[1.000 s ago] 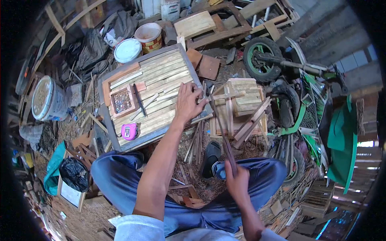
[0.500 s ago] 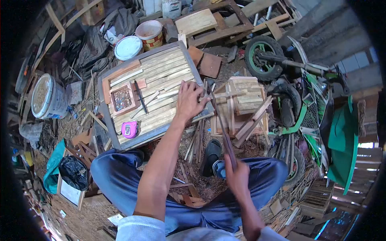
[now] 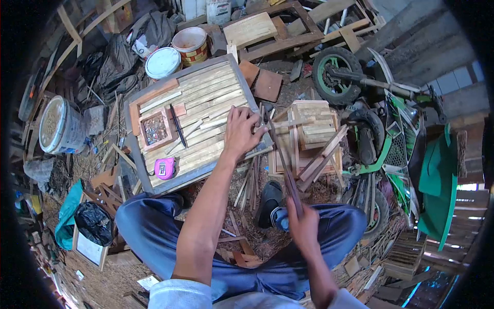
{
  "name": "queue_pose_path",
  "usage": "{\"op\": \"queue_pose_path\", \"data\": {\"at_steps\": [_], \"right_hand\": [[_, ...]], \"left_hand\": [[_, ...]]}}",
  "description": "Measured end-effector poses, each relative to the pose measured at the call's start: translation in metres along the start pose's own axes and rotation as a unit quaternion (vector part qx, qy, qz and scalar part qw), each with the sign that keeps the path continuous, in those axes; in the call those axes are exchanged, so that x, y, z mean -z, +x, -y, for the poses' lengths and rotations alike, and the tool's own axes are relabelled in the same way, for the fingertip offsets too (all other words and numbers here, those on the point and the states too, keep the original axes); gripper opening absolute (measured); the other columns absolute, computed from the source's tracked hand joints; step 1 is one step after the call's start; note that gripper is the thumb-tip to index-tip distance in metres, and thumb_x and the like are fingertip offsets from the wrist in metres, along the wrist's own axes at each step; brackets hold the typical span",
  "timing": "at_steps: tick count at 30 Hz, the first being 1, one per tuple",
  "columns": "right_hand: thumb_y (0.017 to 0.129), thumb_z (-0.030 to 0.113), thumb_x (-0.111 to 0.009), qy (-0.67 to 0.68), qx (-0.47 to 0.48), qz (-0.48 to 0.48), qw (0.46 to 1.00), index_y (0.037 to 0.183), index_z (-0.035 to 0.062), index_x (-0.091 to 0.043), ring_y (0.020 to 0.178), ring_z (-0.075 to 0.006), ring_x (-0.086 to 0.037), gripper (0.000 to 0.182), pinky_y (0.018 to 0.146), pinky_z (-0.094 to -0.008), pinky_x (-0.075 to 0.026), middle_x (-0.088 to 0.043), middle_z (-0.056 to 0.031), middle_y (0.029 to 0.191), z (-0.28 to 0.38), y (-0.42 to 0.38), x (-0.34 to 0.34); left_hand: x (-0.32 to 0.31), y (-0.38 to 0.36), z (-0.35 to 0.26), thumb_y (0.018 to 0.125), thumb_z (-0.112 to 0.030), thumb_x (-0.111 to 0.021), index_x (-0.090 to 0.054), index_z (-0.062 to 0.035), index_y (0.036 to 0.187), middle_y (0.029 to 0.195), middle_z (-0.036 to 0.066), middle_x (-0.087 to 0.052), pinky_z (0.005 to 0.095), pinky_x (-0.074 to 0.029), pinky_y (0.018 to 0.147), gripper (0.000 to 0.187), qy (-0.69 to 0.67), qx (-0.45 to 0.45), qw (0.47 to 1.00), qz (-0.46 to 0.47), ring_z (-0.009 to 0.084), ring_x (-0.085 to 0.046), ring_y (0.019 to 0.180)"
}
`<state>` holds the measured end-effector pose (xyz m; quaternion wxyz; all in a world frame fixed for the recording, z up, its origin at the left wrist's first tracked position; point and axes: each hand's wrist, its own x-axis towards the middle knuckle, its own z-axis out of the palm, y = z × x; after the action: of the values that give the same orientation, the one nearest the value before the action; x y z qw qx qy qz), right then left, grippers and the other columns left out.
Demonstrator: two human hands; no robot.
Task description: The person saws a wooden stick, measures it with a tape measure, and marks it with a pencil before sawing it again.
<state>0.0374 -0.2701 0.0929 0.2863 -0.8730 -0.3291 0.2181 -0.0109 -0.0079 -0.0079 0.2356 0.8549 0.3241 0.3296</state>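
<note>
My left hand (image 3: 241, 131) is closed over a thin light wood strip (image 3: 215, 123), pressing it to the right edge of a slatted wooden board (image 3: 206, 98) with a grey frame. In my right hand (image 3: 303, 226) is a long, narrow handsaw (image 3: 288, 175), seen almost edge-on. Its far end reaches the board's edge beside my left fingertips. Whether the teeth touch the strip is too small to tell. On the board lie a pink tape measure (image 3: 164, 168), a black pen (image 3: 178, 126) and a small wooden box (image 3: 156, 130) of small metal pieces.
To the right stands a slatted wooden piece (image 3: 314, 121) with loose sticks leaning on it. Beyond it is a green motorbike (image 3: 383, 139). Buckets (image 3: 163, 63) stand behind the board, and another bucket (image 3: 62, 126) at left. Wood scraps and shavings cover the floor.
The view has shifted very slightly. Both hands stay in nearly the same place, with the handsaw still reaching the board's edge.
</note>
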Motion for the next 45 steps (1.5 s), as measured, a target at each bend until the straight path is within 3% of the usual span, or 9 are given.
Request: {"op": "queue_pose_path", "data": {"at_steps": [6, 8, 13, 17, 22, 24, 34, 36, 45], "right_hand": [[0.093, 0.03, -0.059, 0.009, 0.037, -0.017, 0.999, 0.071, -0.0069, -0.061, 0.049, -0.0135, -0.048, 0.044, 0.049, -0.0361, -0.04, -0.048, -0.0127, 0.05, 0.003, 0.02, -0.018], [0.092, 0.038, -0.058, 0.011, 0.009, -0.013, 1.0, 0.074, -0.0081, -0.065, 0.062, -0.045, -0.062, 0.05, 0.054, -0.0458, -0.046, -0.057, -0.0279, 0.061, 0.022, 0.085, -0.047], [0.092, 0.034, -0.06, 0.03, 0.002, 0.0, 1.0, 0.073, -0.0082, -0.065, 0.06, -0.0428, -0.063, 0.047, 0.054, -0.0444, -0.046, -0.056, -0.0269, 0.06, 0.04, 0.06, -0.017], [0.092, 0.029, -0.062, 0.01, -0.084, 0.019, 0.996, 0.074, -0.006, -0.064, 0.049, -0.0079, -0.048, 0.039, 0.047, -0.0316, -0.039, -0.047, -0.0098, 0.05, 0.008, -0.031, 0.024], [0.092, 0.033, -0.061, 0.024, 0.035, -0.051, 0.998, 0.074, -0.0067, -0.064, 0.047, -0.0143, -0.047, 0.044, 0.048, -0.0366, -0.04, -0.049, -0.0125, 0.05, 0.015, 0.044, -0.031], [0.093, 0.037, -0.058, 0.069, 0.082, -0.055, 0.993, 0.069, -0.0091, -0.063, 0.056, -0.0443, -0.06, 0.052, 0.051, -0.0449, -0.045, -0.053, -0.0275, 0.056, 0.028, 0.101, -0.051], [0.092, 0.03, -0.062, 0.007, -0.091, 0.033, 0.995, 0.076, -0.0065, -0.066, 0.051, -0.0322, -0.062, 0.04, 0.053, -0.0402, -0.046, -0.055, -0.0236, 0.056, 0.019, -0.03, 0.024], [0.093, 0.032, -0.06, 0.004, -0.025, -0.005, 1.0, 0.072, -0.0061, -0.062, 0.047, -0.0134, -0.048, 0.043, 0.048, -0.036, -0.039, -0.049, -0.0119, 0.05, 0.01, 0.014, -0.009], [0.092, 0.032, -0.06, -0.017, 0.03, -0.014, 0.999, 0.073, -0.0063, -0.063, 0.049, -0.0193, -0.056, 0.043, 0.05, -0.0381, -0.043, -0.051, -0.0158, 0.051, 0.013, 0.013, 0.0]], "left_hand": [[0.003, -0.001, 0.0, 0.075, -0.031, -0.074, -0.062, -0.0058, 0.082, 0.099, 0.012, -0.055, 0.0489, -0.027, 0.106, 0.029, -0.003, 0.025, 0.999, 0.026, 0.0325, -0.047, 0.108], [0.003, -0.001, -0.001, 0.074, -0.031, -0.075, -0.059, -0.0058, 0.078, 0.097, 0.01, -0.055, 0.0457, -0.035, 0.094, 0.029, 0.012, 0.006, 1.0, 0.016, 0.032, -0.045, 0.102], [0.001, -0.001, -0.002, 0.075, -0.031, -0.073, -0.059, -0.0056, 0.079, 0.098, 0.011, -0.054, 0.0483, -0.032, 0.1, 0.03, 0.002, 0.003, 1.0, 0.023, 0.0329, -0.045, 0.105], [0.001, -0.001, 0.0, 0.075, -0.031, -0.073, -0.058, -0.0055, 0.079, 0.098, 0.011, -0.054, 0.0508, -0.027, 0.107, 0.03, 0.006, 0.013, 1.0, 0.02, 0.0334, -0.046, 0.108], [0.0, 0.001, 0.001, 0.076, -0.032, -0.072, -0.061, -0.0062, 0.082, 0.1, 0.012, -0.054, 0.0517, -0.024, 0.11, 0.029, 0.008, 0.008, 1.0, 0.02, 0.0332, -0.046, 0.109], [0.002, 0.002, 0.002, 0.076, -0.033, -0.072, -0.064, -0.0065, 0.085, 0.102, 0.011, -0.055, 0.0507, -0.022, 0.112, 0.03, 0.02, 0.016, 0.999, 0.043, 0.032, -0.046, 0.112], [0.0, -0.004, -0.001, 0.076, -0.032, -0.073, -0.059, -0.0063, 0.079, 0.1, 0.011, -0.054, 0.0534, -0.025, 0.108, 0.029, 0.007, 0.011, 1.0, 0.018, 0.0337, -0.047, 0.108], [-0.002, -0.001, 0.0, 0.076, -0.032, -0.073, -0.058, -0.0064, 0.079, 0.1, 0.011, -0.054, 0.053, -0.026, 0.108, 0.029, 0.009, 0.004, 1.0, -0.003, 0.0338, -0.047, 0.109], [0.002, 0.003, -0.001, 0.075, -0.032, -0.073, -0.062, -0.0061, 0.084, 0.1, 0.012, -0.055, 0.0509, -0.024, 0.11, 0.03, 0.014, 0.014, 1.0, 0.021, 0.0326, -0.047, 0.109]]}}
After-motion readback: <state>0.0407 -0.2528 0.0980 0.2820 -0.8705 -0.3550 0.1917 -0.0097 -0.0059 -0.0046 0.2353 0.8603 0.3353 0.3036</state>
